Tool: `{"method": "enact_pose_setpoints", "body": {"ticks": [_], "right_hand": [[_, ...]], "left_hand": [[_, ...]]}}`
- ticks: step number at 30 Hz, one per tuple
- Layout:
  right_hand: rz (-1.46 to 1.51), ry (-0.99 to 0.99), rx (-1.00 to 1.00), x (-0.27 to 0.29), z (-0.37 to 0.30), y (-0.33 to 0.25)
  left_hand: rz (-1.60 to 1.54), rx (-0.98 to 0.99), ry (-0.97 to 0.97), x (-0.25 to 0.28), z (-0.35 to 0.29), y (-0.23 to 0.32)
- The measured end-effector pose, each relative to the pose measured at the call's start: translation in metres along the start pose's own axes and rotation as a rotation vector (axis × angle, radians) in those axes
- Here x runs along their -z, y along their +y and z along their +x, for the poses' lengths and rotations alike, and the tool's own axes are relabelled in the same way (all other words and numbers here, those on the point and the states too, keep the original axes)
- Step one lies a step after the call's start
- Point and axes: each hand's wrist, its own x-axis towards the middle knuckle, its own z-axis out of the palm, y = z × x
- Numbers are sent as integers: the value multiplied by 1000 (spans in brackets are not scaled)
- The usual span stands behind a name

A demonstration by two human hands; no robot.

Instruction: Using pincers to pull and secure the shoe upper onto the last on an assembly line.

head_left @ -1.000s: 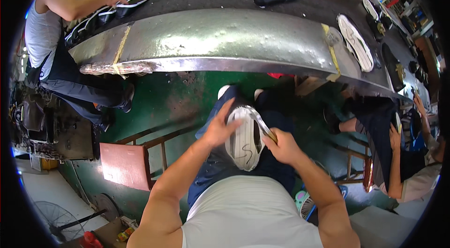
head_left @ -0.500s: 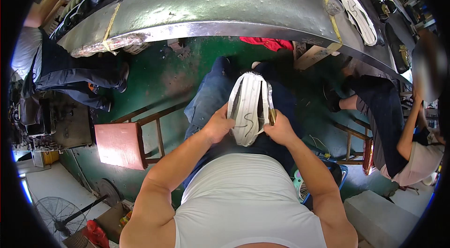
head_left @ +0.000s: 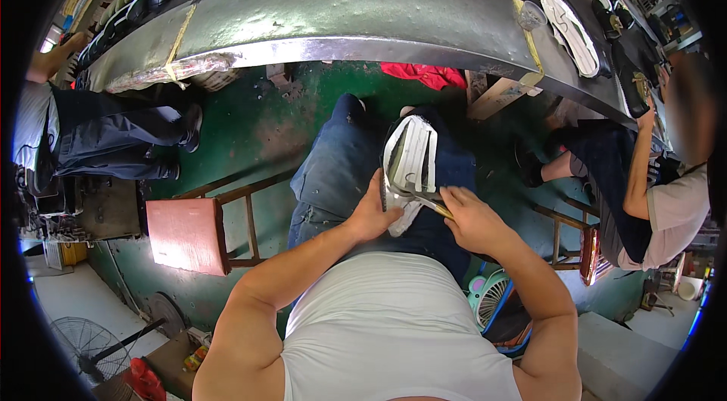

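Observation:
A dark shoe (head_left: 410, 154) with a pale white underside lies sole-up over my lap, its rounded end pointing away from me. Closed on the near left side of the shoe, my left hand (head_left: 372, 212) has its thumb lying across the pale underside. My right hand (head_left: 475, 221) grips a hand tool (head_left: 437, 207) with a yellowish handle; the tool's dark metal end reaches over the shoe. Its exact kind is unclear. Part of the shoe's near end is covered by the tool and my left thumb.
A metal-edged bench (head_left: 326, 7) curves across in front, carrying another white-soled shoe (head_left: 569, 30) and a row of shoes (head_left: 136, 11). A red-topped stool (head_left: 185, 234) stands left, a small fan (head_left: 488, 299) beside my right arm. Other people are at both sides.
My right hand has turned and moved slightly right, bringing the tool across the shoe. The shoe has tilted and shifted a little right. At right, a co-worker's arm has moved to the bench.

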Motion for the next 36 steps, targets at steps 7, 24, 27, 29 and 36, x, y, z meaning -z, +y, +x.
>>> {"method": "enact_pose_setpoints", "body": {"ticks": [7, 24, 27, 29, 36], "right_hand": [[-313, -869, -193, 87, 91, -54], [428, -552, -398, 4, 60, -12], [83, -164, -81, -6, 44, 9], [11, -282, -171, 13, 63, -7], [-380, -434, -231, 33, 117, -19]], "left_hand": [[311, 42, -24, -5, -13, 26], [-29, 421, 534, 13, 44, 15], [135, 378, 522, 9, 42, 11], [160, 168, 521, 4, 39, 14], [307, 55, 432, 8, 33, 22]]}}
